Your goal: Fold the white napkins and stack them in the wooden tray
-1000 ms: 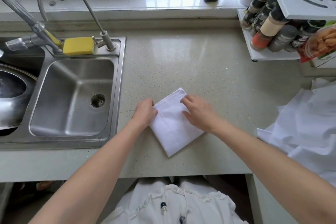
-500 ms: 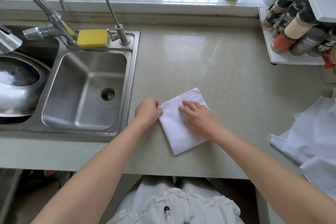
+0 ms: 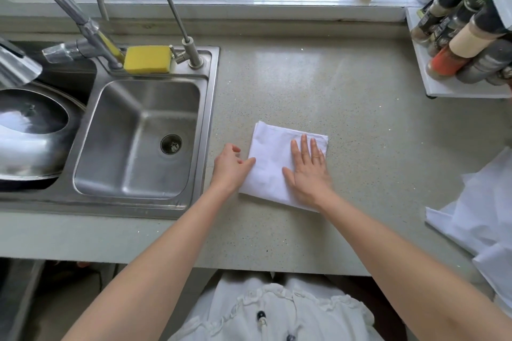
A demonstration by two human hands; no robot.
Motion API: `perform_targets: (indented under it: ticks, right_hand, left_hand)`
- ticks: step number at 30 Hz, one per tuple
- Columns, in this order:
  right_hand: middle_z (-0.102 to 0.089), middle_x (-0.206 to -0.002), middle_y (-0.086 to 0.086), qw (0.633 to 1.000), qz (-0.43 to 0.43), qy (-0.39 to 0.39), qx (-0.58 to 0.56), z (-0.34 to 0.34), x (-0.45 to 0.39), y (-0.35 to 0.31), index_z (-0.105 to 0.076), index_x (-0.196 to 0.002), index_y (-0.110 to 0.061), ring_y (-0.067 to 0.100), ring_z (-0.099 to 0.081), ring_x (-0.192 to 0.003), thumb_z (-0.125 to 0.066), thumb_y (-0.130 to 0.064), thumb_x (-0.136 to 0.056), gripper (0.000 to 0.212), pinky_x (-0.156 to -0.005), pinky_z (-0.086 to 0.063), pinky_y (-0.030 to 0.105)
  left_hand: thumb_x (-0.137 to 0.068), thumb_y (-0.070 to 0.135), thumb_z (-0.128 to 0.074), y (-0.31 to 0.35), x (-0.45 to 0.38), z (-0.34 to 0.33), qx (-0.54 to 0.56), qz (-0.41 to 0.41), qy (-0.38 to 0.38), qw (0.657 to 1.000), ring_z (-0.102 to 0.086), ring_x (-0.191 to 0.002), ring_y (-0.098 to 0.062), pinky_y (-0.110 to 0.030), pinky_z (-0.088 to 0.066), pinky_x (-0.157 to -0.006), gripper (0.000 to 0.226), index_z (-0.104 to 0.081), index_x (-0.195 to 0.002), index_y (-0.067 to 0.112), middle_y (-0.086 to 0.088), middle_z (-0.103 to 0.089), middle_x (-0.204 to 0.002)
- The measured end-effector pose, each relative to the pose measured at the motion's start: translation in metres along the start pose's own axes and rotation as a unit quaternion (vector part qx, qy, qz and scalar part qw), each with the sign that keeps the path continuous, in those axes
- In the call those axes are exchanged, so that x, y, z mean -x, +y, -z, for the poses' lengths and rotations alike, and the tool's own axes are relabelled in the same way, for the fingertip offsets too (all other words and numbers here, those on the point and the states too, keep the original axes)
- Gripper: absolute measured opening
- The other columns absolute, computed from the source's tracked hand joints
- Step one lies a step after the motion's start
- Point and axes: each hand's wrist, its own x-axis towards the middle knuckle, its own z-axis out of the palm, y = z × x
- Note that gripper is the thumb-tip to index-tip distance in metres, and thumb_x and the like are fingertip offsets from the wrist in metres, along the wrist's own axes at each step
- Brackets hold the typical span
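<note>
Head view showed, at the far left, a steel pan (image 3: 30,130) sitting in the left basin, with the sink (image 3: 138,138) beside it and a yellow sponge (image 3: 148,59) parked on the rim by the tap, all out of the way of the folding. Just right of the sink, the left hand (image 3: 231,165) rested on the counter (image 3: 304,77) with fingers loosely spread, its fingertips touching the left edge of the folded napkin (image 3: 270,163), probably to stop the cloth sliding. The napkin lay as a compact square near the front of the counter. On its right half the right hand (image 3: 307,171) lay flat, fingers straight and pressing down, which looked like smoothing or setting a crease. Neither hand gripped anything, and the two were apart, with bare napkin between them. Further right, a heap of unfolded white napkins (image 3: 482,219) waited at the counter's edge, within easy reach for the next fold. A spice rack (image 3: 457,44) stood at the back right. The wooden tray was not in sight, so stacking seemed not yet begun.
</note>
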Motion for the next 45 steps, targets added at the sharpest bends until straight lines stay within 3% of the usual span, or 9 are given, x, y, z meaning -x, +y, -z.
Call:
perform_targets:
  ticks: [6, 15, 19, 27, 32, 34, 37, 40, 45]
  right_hand:
    - [0.034, -0.152, 0.006, 1.0, 0.003, 0.017, 0.004, -0.006, 0.004, -0.003, 0.021, -0.148, -0.017, 0.022, 0.032, -0.14, -0.019, -0.056, -0.097, 0.075, -0.114, 0.02, 0.038]
    - [0.033, -0.153, 0.007, 0.999, 0.004, 0.033, 0.013, -0.009, 0.003, -0.004, 0.019, -0.149, -0.024, 0.026, 0.03, -0.141, -0.016, -0.06, -0.095, 0.074, -0.115, 0.018, 0.04]
    - [0.03, -0.154, 0.007, 0.999, 0.006, 0.053, 0.005, -0.013, 0.001, -0.004, 0.016, -0.15, -0.027, 0.026, 0.027, -0.142, 0.005, -0.069, -0.077, 0.084, -0.114, 0.018, 0.04]
    - [0.031, -0.154, 0.005, 0.997, 0.002, 0.074, 0.021, -0.019, 0.0, -0.003, 0.016, -0.149, -0.028, 0.025, 0.027, -0.142, 0.01, -0.069, -0.077, 0.084, -0.115, 0.017, 0.039]
    - [0.028, -0.155, 0.007, 0.997, 0.001, 0.078, 0.022, -0.018, 0.001, -0.004, 0.014, -0.15, -0.027, 0.025, 0.025, -0.143, 0.01, -0.068, -0.076, 0.085, -0.115, 0.017, 0.039]
    - [0.027, -0.156, 0.007, 0.996, 0.003, 0.082, 0.026, -0.019, 0.001, -0.006, 0.015, -0.15, -0.027, 0.025, 0.025, -0.143, 0.011, -0.069, -0.076, 0.085, -0.115, 0.017, 0.039]
    - [0.026, -0.156, 0.006, 0.995, 0.005, 0.092, 0.038, -0.017, 0.0, -0.005, 0.016, -0.149, -0.027, 0.022, 0.025, -0.143, 0.012, -0.067, -0.078, 0.081, -0.113, 0.02, 0.036]
    - [0.013, -0.159, 0.005, 0.994, 0.013, 0.102, 0.028, -0.014, 0.0, -0.002, 0.003, -0.152, -0.024, 0.023, 0.011, -0.147, 0.009, -0.063, -0.08, 0.082, -0.116, 0.011, 0.035]
    - [-0.041, -0.146, 0.018, 0.985, 0.012, 0.172, 0.031, -0.015, -0.006, 0.004, -0.045, -0.14, -0.006, 0.034, -0.041, -0.134, -0.026, -0.047, -0.092, 0.065, -0.111, -0.015, 0.038]
  left_hand:
    - [-0.089, 0.028, -0.064, -0.011, 0.014, -0.002, 0.026, -0.032, 0.066, 0.997, -0.056, -0.08, -0.013, -0.026, -0.043, -0.07, 0.032, -0.052, -0.115, 0.014, 0.004, -0.057, -0.081]
    - [-0.092, 0.031, -0.058, -0.014, 0.019, -0.009, -0.005, -0.027, 0.03, 0.999, -0.058, -0.09, -0.017, -0.032, -0.049, -0.078, 0.03, -0.052, -0.116, 0.014, 0.004, -0.059, -0.09]
    - [-0.092, 0.038, -0.054, -0.019, 0.02, -0.008, -0.087, -0.03, 0.026, 0.995, -0.06, -0.09, -0.019, -0.036, -0.05, -0.077, 0.031, -0.05, -0.116, 0.019, 0.003, -0.064, -0.091]
    - [-0.092, 0.021, -0.058, -0.027, 0.024, -0.004, -0.191, -0.098, 0.016, 0.977, -0.061, -0.091, -0.031, -0.041, -0.05, -0.072, 0.036, -0.037, -0.12, 0.014, -0.008, -0.063, -0.1]
    - [-0.091, 0.003, -0.046, -0.016, 0.016, 0.001, -0.304, -0.257, 0.069, 0.915, -0.042, -0.124, -0.024, -0.032, -0.036, -0.092, 0.051, -0.039, -0.139, 0.017, -0.003, -0.041, -0.139]
    - [-0.094, 0.001, -0.039, -0.005, 0.007, -0.009, -0.33, -0.321, 0.023, 0.887, -0.019, -0.143, -0.02, -0.032, -0.02, -0.112, 0.058, -0.029, -0.148, 0.02, 0.0, -0.022, -0.156]
    - [-0.1, 0.009, -0.029, 0.01, -0.01, -0.034, -0.376, -0.347, -0.031, 0.859, 0.006, -0.148, -0.018, -0.031, 0.007, -0.117, 0.058, -0.009, -0.153, 0.018, 0.0, 0.001, -0.161]
    - [-0.104, 0.031, -0.017, 0.008, -0.027, -0.049, -0.432, -0.29, -0.031, 0.853, 0.013, -0.147, -0.023, -0.039, 0.012, -0.116, 0.056, 0.004, -0.153, 0.016, -0.005, 0.011, -0.16]
    - [-0.088, 0.054, 0.002, -0.011, -0.035, -0.054, -0.451, -0.283, 0.037, 0.846, 0.003, -0.147, -0.029, -0.049, 0.019, -0.112, 0.072, -0.002, -0.152, 0.02, -0.015, 0.002, -0.159]
